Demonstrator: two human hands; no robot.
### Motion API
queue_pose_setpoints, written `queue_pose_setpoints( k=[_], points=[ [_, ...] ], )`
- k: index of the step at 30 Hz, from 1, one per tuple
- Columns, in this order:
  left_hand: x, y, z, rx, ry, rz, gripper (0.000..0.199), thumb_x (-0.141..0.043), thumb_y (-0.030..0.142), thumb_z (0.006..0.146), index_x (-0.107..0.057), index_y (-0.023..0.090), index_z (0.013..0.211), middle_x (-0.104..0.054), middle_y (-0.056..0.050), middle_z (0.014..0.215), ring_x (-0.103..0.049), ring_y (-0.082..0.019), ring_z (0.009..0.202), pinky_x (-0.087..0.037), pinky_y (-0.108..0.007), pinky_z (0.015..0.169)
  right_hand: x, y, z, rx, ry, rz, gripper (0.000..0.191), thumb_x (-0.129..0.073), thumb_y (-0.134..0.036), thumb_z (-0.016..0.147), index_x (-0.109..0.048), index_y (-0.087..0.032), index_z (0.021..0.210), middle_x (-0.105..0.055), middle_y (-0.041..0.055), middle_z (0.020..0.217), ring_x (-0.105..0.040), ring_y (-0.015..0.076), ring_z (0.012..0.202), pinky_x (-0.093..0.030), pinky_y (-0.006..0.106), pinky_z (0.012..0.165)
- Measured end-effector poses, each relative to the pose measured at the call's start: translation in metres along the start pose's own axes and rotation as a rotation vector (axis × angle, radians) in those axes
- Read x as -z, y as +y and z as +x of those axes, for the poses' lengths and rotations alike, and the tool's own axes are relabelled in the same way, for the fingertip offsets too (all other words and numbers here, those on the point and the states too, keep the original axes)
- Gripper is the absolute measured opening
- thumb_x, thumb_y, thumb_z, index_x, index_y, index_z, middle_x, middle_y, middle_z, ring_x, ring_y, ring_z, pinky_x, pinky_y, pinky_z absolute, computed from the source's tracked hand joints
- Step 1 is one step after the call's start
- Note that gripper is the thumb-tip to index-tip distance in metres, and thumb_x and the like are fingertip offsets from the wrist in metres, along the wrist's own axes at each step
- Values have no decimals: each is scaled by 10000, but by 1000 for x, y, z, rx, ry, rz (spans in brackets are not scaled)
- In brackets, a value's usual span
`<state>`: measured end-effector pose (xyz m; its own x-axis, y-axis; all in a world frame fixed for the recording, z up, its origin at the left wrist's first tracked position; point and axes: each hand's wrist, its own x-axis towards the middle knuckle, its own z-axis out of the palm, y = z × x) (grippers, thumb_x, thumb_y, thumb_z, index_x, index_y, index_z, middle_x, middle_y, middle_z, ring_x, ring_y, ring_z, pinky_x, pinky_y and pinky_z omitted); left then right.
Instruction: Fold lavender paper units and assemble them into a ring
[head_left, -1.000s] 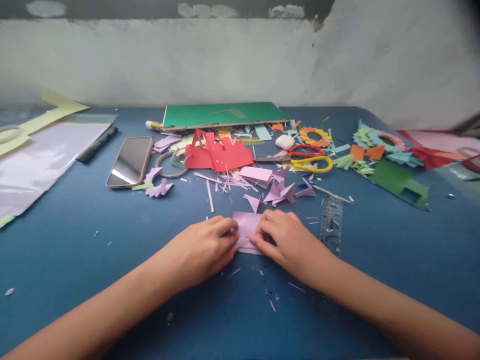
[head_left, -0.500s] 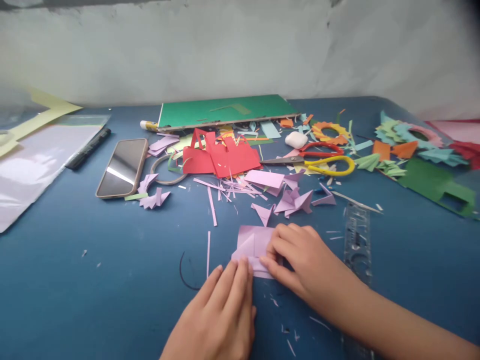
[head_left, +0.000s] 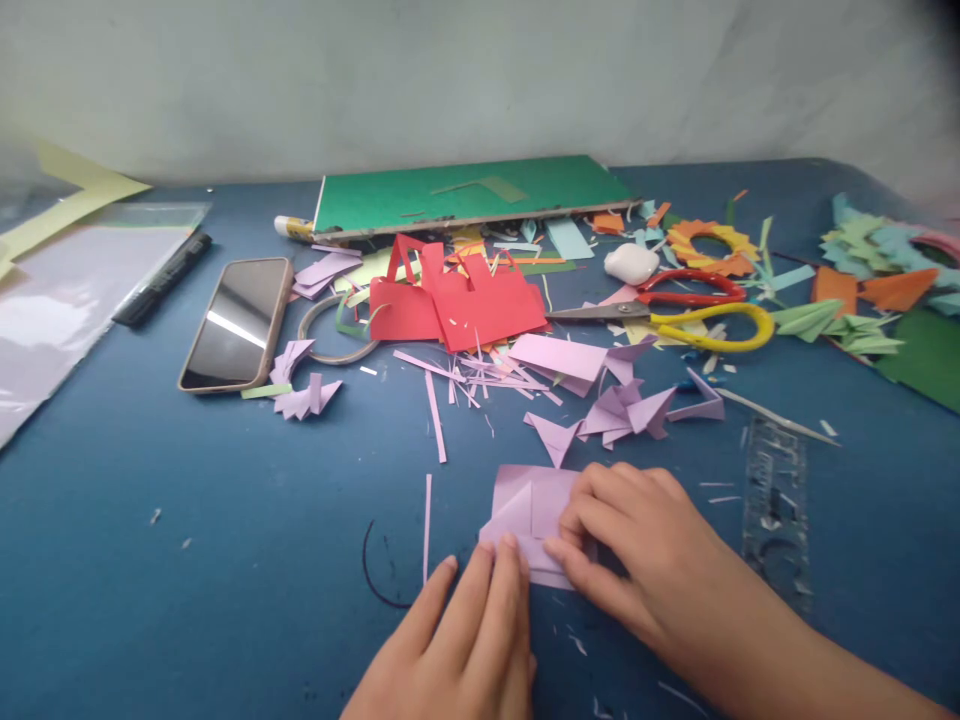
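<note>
Blue bench (head_left: 225, 580) supports purple paper (head_left: 551, 490): left hand (head_left: 457, 650), fingers nearly straight, flattens its fold; right hand (head_left: 660, 560), half-curled, steadies it, pinch unclear.

Left hand (head_left: 457, 650) cropped by bottom edge, lilac paper (head_left: 517, 515) partly covered by fingers (head_left: 506, 580), green card (head_left: 926, 355) cut off at right

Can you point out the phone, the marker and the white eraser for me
Phone (head_left: 238, 325), head view: the middle of its dark screen.
Marker (head_left: 163, 280), head view: the middle of its black barrel.
White eraser (head_left: 631, 263), head view: the middle of its rounded top.
</note>
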<state>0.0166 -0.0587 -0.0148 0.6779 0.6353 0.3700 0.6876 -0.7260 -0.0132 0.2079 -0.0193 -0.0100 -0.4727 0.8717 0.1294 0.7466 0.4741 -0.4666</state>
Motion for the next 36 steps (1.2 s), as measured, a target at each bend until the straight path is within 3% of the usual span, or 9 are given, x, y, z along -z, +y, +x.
queue_pose_setpoints(
  k=[8, 19, 22, 28, 32, 36],
  points=[
    [-1, -2, -1, -40, -38, -40, 333, -325, 107, 871, -609, 79, 1043, -683, -89, 1036, -629, -176, 956, -497, -253, 798, 4, 1, 1, -11, -19, 21, 162, -507, -211, 857, -525, -206, 696, -554, -1, 706, -465, 164, 663, -247, 302, 605],
    [2, -9, 6, -65, -63, -73, 371, -275, 143, 889, -615, 94, 1030, -682, -52, 1030, -603, -172, 945, -476, -272, 784, 4, 0, 2, -40, -53, 15, 130, -564, -188, 826, -534, -193, 699, -549, -3, 720, -469, 169, 685, -252, 300, 620],
    [4, -13, 9, -85, -94, -98, 367, -284, 164, 887, -614, 93, 1032, -664, -64, 1048, -587, -184, 948, -481, -285, 759, 6, 7, 2, 66, -82, 5, 87, -521, -220, 864, -567, -199, 794, -559, 17, 780, -468, 168, 703, -277, 302, 634],
    [12, -27, 19, -178, -300, -190, 306, -350, 180, 873, -594, 141, 1053, -634, -55, 1050, -584, -199, 921, -492, -304, 654, 15, 22, 6, 496, -134, 29, 223, -387, -168, 936, -591, -204, 1018, -583, 36, 855, -474, 148, 776, -345, 288, 689],
    [14, -30, 19, -202, -394, -209, 298, -348, 160, 880, -553, 144, 1096, -593, -68, 1119, -560, -219, 985, -489, -321, 679, 18, 19, 6, 606, -107, -40, 204, -413, -132, 926, -610, -131, 975, -613, 42, 818, -496, 152, 766, -374, 295, 664],
    [15, -30, 16, -230, -412, -192, 297, -366, 143, 866, -543, 129, 1105, -560, -96, 1168, -532, -241, 1034, -478, -326, 697, 19, 14, 6, 603, -91, -82, 247, -388, -134, 932, -627, -117, 874, -613, 46, 781, -494, 155, 730, -382, 296, 623]
  ],
)
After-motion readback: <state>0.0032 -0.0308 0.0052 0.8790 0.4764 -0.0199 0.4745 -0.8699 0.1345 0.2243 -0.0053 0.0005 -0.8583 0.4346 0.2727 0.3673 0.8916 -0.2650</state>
